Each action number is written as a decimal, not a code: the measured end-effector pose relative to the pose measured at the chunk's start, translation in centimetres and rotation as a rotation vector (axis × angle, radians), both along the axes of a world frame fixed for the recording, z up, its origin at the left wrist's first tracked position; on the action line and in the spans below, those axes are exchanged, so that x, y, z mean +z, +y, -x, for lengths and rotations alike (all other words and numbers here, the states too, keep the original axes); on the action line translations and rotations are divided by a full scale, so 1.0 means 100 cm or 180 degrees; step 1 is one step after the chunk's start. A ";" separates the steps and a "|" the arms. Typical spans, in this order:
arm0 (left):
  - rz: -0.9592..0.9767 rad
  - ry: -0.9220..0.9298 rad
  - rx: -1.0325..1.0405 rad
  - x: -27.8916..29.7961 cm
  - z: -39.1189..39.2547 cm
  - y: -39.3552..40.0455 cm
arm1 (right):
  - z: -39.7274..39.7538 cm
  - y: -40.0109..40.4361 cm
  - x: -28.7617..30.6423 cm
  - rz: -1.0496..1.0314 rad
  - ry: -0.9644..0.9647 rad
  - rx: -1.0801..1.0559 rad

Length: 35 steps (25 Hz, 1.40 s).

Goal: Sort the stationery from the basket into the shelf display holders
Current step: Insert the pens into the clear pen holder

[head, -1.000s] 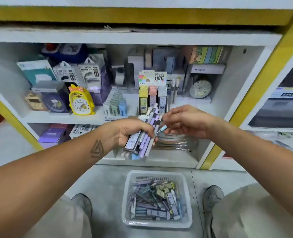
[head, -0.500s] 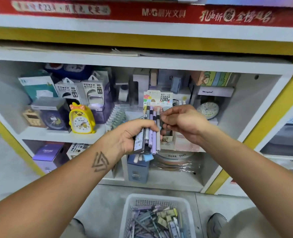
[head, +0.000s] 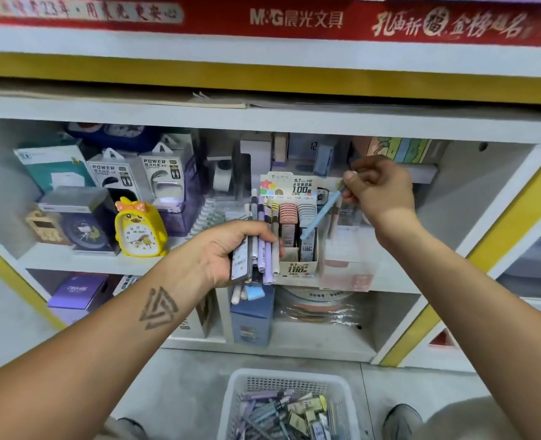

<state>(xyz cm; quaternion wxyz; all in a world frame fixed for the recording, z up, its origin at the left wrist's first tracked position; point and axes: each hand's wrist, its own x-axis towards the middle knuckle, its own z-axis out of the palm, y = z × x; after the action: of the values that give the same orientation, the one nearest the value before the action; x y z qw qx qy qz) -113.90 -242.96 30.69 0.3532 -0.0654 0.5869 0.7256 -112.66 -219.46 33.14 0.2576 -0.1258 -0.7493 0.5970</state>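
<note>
Yellow chick alarm clock (head: 140, 228) sits at the left of the middle shelf (head: 81, 260), with power bank boxes (head: 135, 173) standing behind it. Left hand (head: 231, 252) is just right of the clock, in front of the shelf edge, fingers wrapped tight around a bundle of pens (head: 262, 242): mostly lilac and white barrels, roughly upright, tops sticking out above the fist and ends poking out below. A flat carded pack is clamped in the same grip, against the palm side. Behind and just right of the bundle stands the cardboard display holder (head: 297, 268) printed "100", on the same shelf, with pink and grey lead cases in its slots. Right hand (head: 380, 192) is higher and further right, closed in a pinch on the top end of one light blue pen (head: 321, 214). That pen hangs tilted, lower tip down-left and at the right-hand slot of the display holder; cannot tell if the tip is inside or just in front. A clear holder (head: 348, 249) stands just right of the cardboard one. White basket (head: 289, 404) is on the floor below, between the person's shoes, loaded with more pens and small boxed items.
</note>
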 end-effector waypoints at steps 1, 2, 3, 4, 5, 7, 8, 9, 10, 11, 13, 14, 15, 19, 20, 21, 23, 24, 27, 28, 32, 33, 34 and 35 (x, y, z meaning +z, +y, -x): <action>-0.0040 0.0006 0.0018 0.002 0.000 0.002 | -0.003 0.002 0.001 -0.0137 0.0014 0.0036; -0.0085 0.0020 0.0033 0.005 -0.001 0.005 | -0.006 0.005 0.003 -0.0213 0.0077 0.0023; -0.0118 0.0041 0.0060 0.008 -0.001 0.009 | -0.008 0.010 0.006 -0.0227 0.0200 -0.0039; -0.0142 0.0066 0.0082 0.010 -0.001 0.013 | -0.011 0.015 0.009 -0.0244 0.0349 -0.0146; -0.0165 0.0081 0.0105 0.012 -0.001 0.017 | -0.013 0.020 0.011 -0.0345 0.0465 -0.0267; -0.0151 0.0089 0.0135 0.013 -0.001 0.026 | -0.016 0.028 0.010 -0.0868 0.0508 -0.0424; -0.0130 0.0080 0.0141 0.013 0.000 0.030 | -0.016 0.031 0.007 -0.1181 0.0445 -0.0427; -0.0119 0.0063 0.0149 0.013 0.002 0.034 | -0.015 0.034 0.003 -0.1475 0.0331 -0.0396; -0.0104 0.0044 0.0156 0.013 0.003 0.038 | -0.014 0.036 -0.001 -0.1752 0.0199 -0.0346; -0.0082 0.0026 0.0160 0.012 0.004 0.042 | -0.012 0.038 -0.006 -0.2002 0.0084 -0.0295; -0.0052 -0.0024 0.0154 0.011 0.009 0.049 | -0.007 0.042 -0.016 -0.2328 -0.0057 -0.0214; -0.0038 -0.0043 0.0151 0.010 0.010 0.052 | -0.005 0.044 -0.020 -0.2444 -0.0084 -0.0179; -0.0023 -0.0050 0.0138 0.008 0.013 0.054 | -0.002 0.045 -0.024 -0.2566 -0.0099 -0.0146; -0.0026 -0.0029 0.0063 0.003 0.018 0.060 | 0.002 0.045 -0.033 -0.2706 -0.0104 -0.0098; -0.0036 -0.0035 0.0050 0.002 0.018 0.061 | 0.002 0.045 -0.033 -0.2711 -0.0101 -0.0090; -0.0045 -0.0041 0.0040 0.002 0.019 0.061 | 0.002 0.045 -0.032 -0.2721 -0.0095 -0.0070; -0.0051 -0.0057 0.0031 0.001 0.019 0.062 | 0.002 0.043 -0.030 -0.2713 -0.0061 0.0035; -0.0061 -0.0064 0.0019 0.000 0.018 0.063 | 0.001 0.042 -0.029 -0.2688 -0.0054 0.0123; -0.0062 -0.0070 0.0013 0.000 0.016 0.063 | 0.000 0.040 -0.026 -0.2642 -0.0138 0.0343; -0.0077 -0.0080 0.0019 -0.001 0.016 0.062 | 0.001 0.040 -0.026 -0.2643 -0.0157 0.0353; -0.0105 -0.0064 -0.0013 -0.002 0.016 0.061 | -0.002 0.042 -0.030 -0.2504 -0.0259 0.0285; -0.0117 -0.0067 -0.0017 -0.001 0.015 0.061 | -0.003 0.042 -0.031 -0.2606 -0.0313 0.0281; -0.0134 -0.0076 -0.0007 -0.001 0.014 0.062 | -0.002 0.041 -0.033 -0.2799 -0.0422 0.0315; -0.0144 -0.0080 0.0011 0.000 0.013 0.062 | -0.002 0.040 -0.036 -0.3001 -0.0581 0.0377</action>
<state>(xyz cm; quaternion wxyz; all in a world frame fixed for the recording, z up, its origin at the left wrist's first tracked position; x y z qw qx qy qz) -115.24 -236.72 30.69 0.3607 -0.0675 0.5658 0.7384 -112.45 -215.44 29.58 0.1852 -0.0043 -0.9636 0.1925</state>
